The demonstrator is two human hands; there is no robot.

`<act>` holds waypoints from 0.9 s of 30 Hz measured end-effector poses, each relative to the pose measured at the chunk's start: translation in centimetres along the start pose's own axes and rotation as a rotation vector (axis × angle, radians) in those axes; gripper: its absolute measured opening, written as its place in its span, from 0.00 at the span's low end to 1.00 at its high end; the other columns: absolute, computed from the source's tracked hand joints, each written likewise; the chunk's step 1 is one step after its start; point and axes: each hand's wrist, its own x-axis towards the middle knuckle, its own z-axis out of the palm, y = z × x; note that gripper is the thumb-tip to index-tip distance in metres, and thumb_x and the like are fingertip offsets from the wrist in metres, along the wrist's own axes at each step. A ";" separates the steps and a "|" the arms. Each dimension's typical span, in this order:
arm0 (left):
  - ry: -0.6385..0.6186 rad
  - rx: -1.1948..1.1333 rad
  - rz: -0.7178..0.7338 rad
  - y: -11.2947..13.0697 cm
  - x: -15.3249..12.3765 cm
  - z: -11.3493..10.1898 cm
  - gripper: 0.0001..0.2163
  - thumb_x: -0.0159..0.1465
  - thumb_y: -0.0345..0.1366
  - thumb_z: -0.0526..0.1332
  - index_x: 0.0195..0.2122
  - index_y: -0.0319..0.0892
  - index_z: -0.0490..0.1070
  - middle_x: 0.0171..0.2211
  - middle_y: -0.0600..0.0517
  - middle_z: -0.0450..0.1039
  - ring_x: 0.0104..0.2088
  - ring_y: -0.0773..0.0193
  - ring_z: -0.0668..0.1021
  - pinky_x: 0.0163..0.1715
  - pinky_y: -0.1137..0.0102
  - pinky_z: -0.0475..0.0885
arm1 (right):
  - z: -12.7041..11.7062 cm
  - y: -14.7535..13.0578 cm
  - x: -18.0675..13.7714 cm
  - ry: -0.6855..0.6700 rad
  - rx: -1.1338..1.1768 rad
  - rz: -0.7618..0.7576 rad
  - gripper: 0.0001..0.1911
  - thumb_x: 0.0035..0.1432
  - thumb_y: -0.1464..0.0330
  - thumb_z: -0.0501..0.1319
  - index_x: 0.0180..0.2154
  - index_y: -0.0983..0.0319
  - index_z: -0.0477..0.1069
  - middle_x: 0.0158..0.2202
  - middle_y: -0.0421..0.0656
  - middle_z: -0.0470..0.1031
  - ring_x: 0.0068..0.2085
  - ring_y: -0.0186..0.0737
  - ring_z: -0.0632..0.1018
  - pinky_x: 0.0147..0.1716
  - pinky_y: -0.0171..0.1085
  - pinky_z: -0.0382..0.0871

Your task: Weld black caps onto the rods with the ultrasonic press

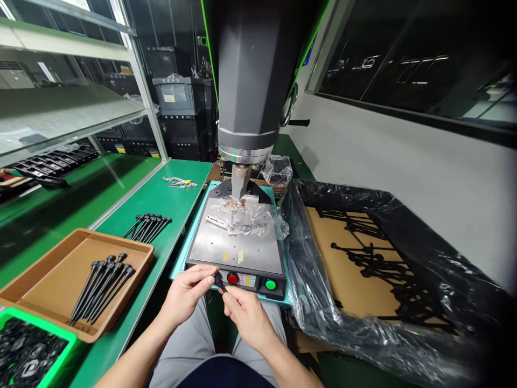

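Both my hands meet just in front of the press machine's control panel. My left hand pinches a small black plastic part between thumb and fingers. My right hand is closed on the same part from below and the right. The part is close to the red button; a green button lies further right. Above, the grey press head hangs over the steel plate, where a crumpled clear bag lies.
A brown tray with several black rods sits at my left, with more rods on the green bench. A green bin of black parts is at bottom left. A plastic-lined box with black parts stands at right.
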 end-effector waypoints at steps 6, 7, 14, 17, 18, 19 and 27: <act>0.104 -0.371 -0.193 -0.3 0.6 0.9 0.11 0.49 0.37 0.73 0.34 0.45 0.82 0.43 0.47 0.78 0.44 0.55 0.78 0.44 0.64 0.74 | 0.1 -0.3 0.3 0.080 -0.077 -0.103 0.20 0.66 0.59 0.52 0.24 0.61 0.62 0.21 0.37 0.63 0.24 0.33 0.65 0.25 0.34 0.54; 0.105 -0.451 -0.236 -0.1 0.7 0.9 0.11 0.47 0.36 0.74 0.33 0.43 0.82 0.42 0.47 0.78 0.42 0.56 0.78 0.41 0.65 0.75 | 0.1 -0.1 0.4 0.023 0.029 -0.053 0.21 0.65 0.57 0.53 0.23 0.61 0.62 0.19 0.36 0.60 0.21 0.32 0.62 0.22 0.34 0.52; 0.162 -0.644 -0.368 0.7 1.2 1.5 0.12 0.40 0.31 0.77 0.28 0.40 0.81 0.39 0.47 0.78 0.36 0.60 0.78 0.36 0.68 0.74 | 0.2 1.5 1.0 -0.028 0.258 0.038 0.24 0.62 0.51 0.57 0.23 0.62 0.63 0.16 0.33 0.55 0.18 0.27 0.55 0.18 0.32 0.44; 0.177 -0.547 -0.337 0.1 1.2 1.6 0.12 0.41 0.33 0.76 0.28 0.40 0.81 0.41 0.46 0.77 0.38 0.58 0.79 0.37 0.67 0.75 | 0.3 1.7 1.1 -0.016 0.284 0.049 0.24 0.61 0.51 0.57 0.22 0.62 0.63 0.15 0.32 0.54 0.17 0.27 0.55 0.17 0.32 0.43; 0.178 -0.493 -0.308 -0.1 1.2 1.6 0.12 0.42 0.34 0.76 0.29 0.41 0.82 0.42 0.46 0.77 0.40 0.57 0.78 0.39 0.66 0.75 | 0.3 1.7 1.2 -0.037 0.336 0.064 0.24 0.61 0.51 0.58 0.22 0.62 0.63 0.15 0.32 0.53 0.16 0.27 0.54 0.16 0.32 0.42; 0.172 -0.433 -0.269 -0.3 1.1 1.6 0.12 0.43 0.35 0.76 0.30 0.42 0.82 0.42 0.46 0.77 0.41 0.55 0.78 0.40 0.65 0.75 | 0.2 1.7 1.2 -0.060 0.395 0.079 0.24 0.60 0.50 0.58 0.22 0.62 0.62 0.15 0.31 0.53 0.16 0.26 0.53 0.15 0.32 0.41; 0.008 -0.040 -0.026 -1.6 2.1 2.6 0.12 0.58 0.43 0.66 0.40 0.46 0.81 0.47 0.45 0.76 0.49 0.52 0.76 0.52 0.59 0.71 | -0.1 2.3 2.0 -0.009 0.633 0.112 0.21 0.56 0.50 0.63 0.31 0.63 0.66 0.25 0.36 0.64 0.17 0.23 0.55 0.14 0.28 0.41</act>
